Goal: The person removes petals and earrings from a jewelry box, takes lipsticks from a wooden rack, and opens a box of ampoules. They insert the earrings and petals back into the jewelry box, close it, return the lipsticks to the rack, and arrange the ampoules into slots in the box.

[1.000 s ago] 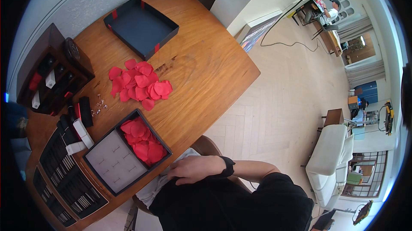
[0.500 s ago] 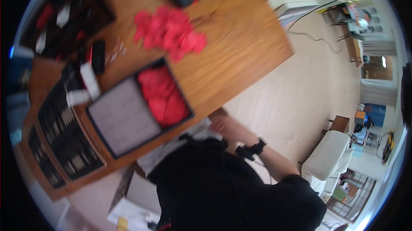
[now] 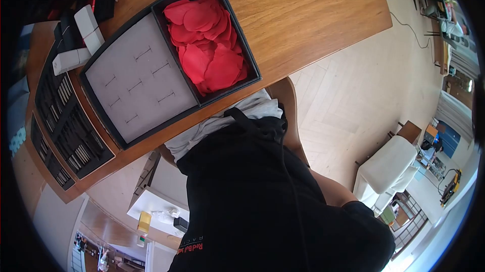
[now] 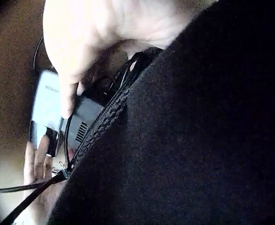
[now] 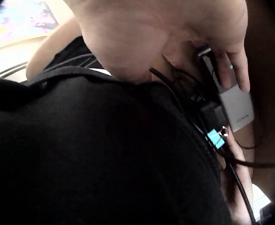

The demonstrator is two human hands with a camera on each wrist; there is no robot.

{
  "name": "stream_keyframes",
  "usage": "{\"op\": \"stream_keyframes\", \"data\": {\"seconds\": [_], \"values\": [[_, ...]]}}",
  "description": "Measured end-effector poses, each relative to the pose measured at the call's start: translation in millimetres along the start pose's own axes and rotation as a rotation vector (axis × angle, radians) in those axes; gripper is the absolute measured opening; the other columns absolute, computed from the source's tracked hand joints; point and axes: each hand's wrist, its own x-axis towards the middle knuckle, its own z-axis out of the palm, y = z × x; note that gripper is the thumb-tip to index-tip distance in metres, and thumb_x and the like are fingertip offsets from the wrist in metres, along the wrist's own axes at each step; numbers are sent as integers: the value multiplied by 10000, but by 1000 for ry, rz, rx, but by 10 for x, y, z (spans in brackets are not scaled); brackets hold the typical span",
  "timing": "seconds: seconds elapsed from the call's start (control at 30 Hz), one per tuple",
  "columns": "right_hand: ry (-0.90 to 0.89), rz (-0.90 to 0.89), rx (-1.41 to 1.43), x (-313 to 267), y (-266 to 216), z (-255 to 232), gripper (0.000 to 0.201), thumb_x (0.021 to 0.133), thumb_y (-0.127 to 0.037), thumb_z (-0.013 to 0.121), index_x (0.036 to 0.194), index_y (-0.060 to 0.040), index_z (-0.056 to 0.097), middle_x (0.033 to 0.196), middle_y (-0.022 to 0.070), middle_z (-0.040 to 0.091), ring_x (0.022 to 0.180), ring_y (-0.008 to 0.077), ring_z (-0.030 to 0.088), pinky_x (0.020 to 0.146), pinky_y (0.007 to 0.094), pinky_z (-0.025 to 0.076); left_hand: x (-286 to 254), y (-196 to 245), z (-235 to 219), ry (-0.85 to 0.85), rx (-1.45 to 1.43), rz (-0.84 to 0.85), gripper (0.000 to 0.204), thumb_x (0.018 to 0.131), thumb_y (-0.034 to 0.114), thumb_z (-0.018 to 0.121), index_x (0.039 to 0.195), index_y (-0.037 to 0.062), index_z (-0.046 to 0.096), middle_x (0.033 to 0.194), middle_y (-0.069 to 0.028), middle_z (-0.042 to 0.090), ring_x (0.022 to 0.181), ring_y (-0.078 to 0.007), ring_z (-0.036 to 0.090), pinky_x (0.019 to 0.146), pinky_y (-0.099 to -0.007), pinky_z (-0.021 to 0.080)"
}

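Observation:
Both hands are hidden from the head view, behind the torso in a black top [image 3: 247, 186]. In the left wrist view my left hand [image 4: 104, 33] reaches over a dark vented box [image 4: 82, 123], one fingertip right between it and a grey and black power bank [image 4: 46, 101] marked UGREEN; I cannot tell whether it grips either. From below, my right hand [image 4: 40, 171] has its fingers at the power bank's dark end. The right wrist view shows my right hand [image 5: 175, 33] with two fingers curled over the power bank [image 5: 237, 108]. Black cables and a light blue binder clip [image 5: 215, 139] hang close by.
On the wooden table [image 3: 313, 24] stands a black box [image 3: 194, 102] with red petals [image 3: 204, 44] in one compartment and a slotted grey insert [image 3: 136, 77] in the other. White slim boxes [image 3: 88, 28] lie left. A brown chair [image 3: 289, 115] is at the table's edge.
The head view has tilted down toward the torso, so the table's things sit higher in it. The right hand, earlier near the lap, has gone out of the head view behind the body.

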Motion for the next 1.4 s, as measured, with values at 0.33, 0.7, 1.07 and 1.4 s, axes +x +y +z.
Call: {"op": "stream_keyframes", "data": {"seconds": [0.33,0.7,1.07,1.4], "values": [[15,75,-145,-399,212,39,465,995,-268,691,1381,-16,633,1248,96,740,1094,172,689,965,350,557,453,343,272,-148,92,21,253,1030,250,627,1046,20,731,931,-101,742,872,-187,696,790,-379,556],[-8,127,-403,-556,-25,-271,447,995,-288,699,1353,-21,665,1245,113,752,1113,182,700,987,352,555,1159,833,962,-252,107,74,270,1027,244,633,1095,14,757,972,-108,772,931,-182,711,851,-378,562],[14,183,-1276,-473,-2605,-206,438,918,-340,811,1216,-24,756,1080,140,796,1007,248,765,937,356,590,1852,2391,781,296,235,131,211,972,219,686,960,17,745,826,-214,755,774,-337,776,722,-414,601],[-529,-890,-1587,-1005,-4742,2016,424,819,-205,882,1180,-32,743,1003,124,692,893,334,694,791,415,560,730,5007,228,164,121,886,76,898,84,773,912,31,720,786,-88,707,690,-252,677,659,-336,533]]}}
